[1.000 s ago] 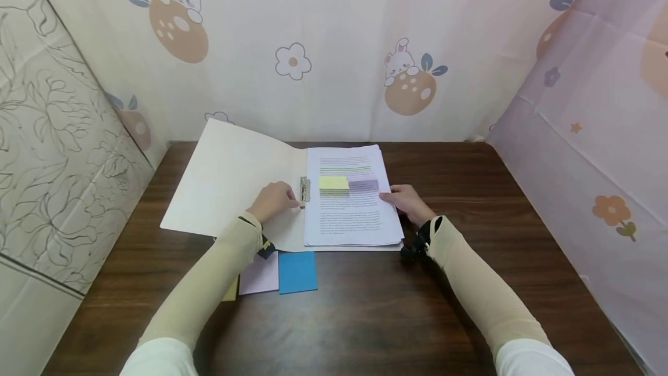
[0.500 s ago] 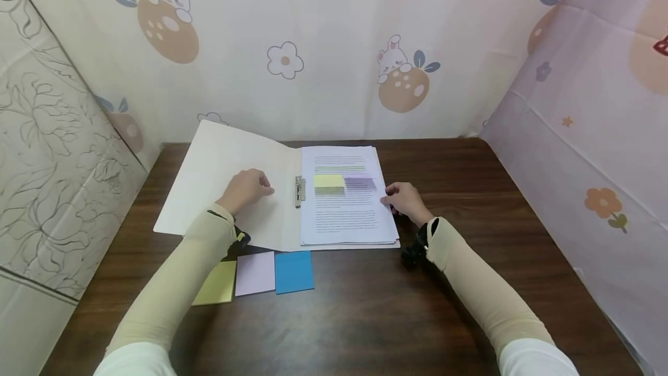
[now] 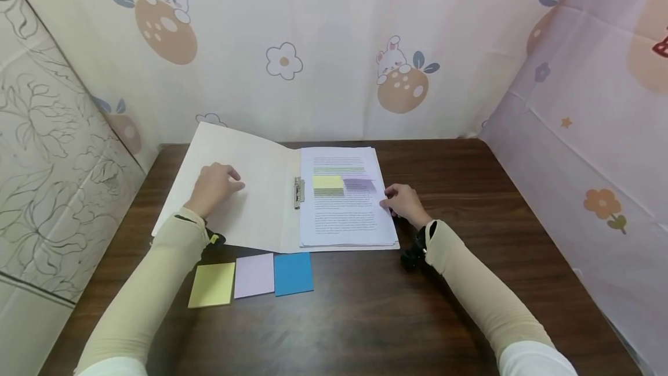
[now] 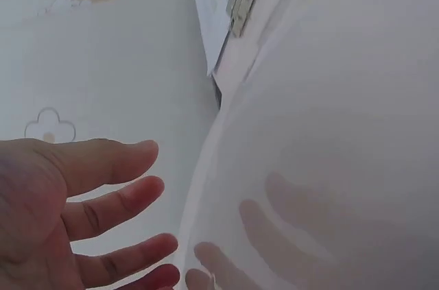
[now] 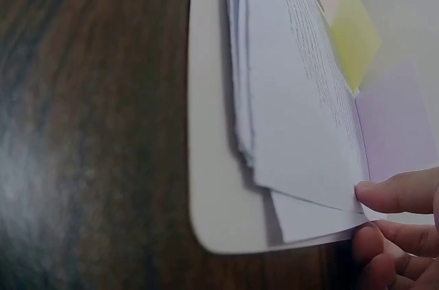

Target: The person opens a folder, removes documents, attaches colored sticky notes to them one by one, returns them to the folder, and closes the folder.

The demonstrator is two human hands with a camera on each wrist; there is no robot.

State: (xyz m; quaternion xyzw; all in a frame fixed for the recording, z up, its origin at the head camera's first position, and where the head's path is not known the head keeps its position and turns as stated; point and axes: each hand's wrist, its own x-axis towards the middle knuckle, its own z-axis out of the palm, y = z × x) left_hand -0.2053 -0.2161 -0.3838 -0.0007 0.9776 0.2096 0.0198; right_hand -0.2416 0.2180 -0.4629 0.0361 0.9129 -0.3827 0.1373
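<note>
An open white folder (image 3: pixel 261 219) lies on the table, with a metal clip (image 3: pixel 298 193) along its spine. On its right half rests a stack of printed sheets (image 3: pixel 344 225) with green highlighted lines. The top page bears a yellow sticky note (image 3: pixel 327 183) and a purple sticky note (image 5: pixel 394 118), both tilted up off the paper in the right wrist view. My right hand (image 3: pixel 408 204) pinches the stack's right edge, thumb on top and fingers below. Over the left cover hovers my left hand (image 3: pixel 215 185), fingers loosely spread and holding nothing, its shadow falling on the cover.
In front of the folder lie yellow (image 3: pixel 211 285), purple (image 3: pixel 254 276) and blue (image 3: pixel 293 274) sticky note pads, side by side on the dark wooden table (image 3: pixel 365 318). A patterned curtain (image 3: pixel 334 91) closes off the back and right side.
My left hand has moved left from beside the clip to over the cover, uncovering the yellow pad. My right hand stays at the stack's edge. The head view has shifted slightly.
</note>
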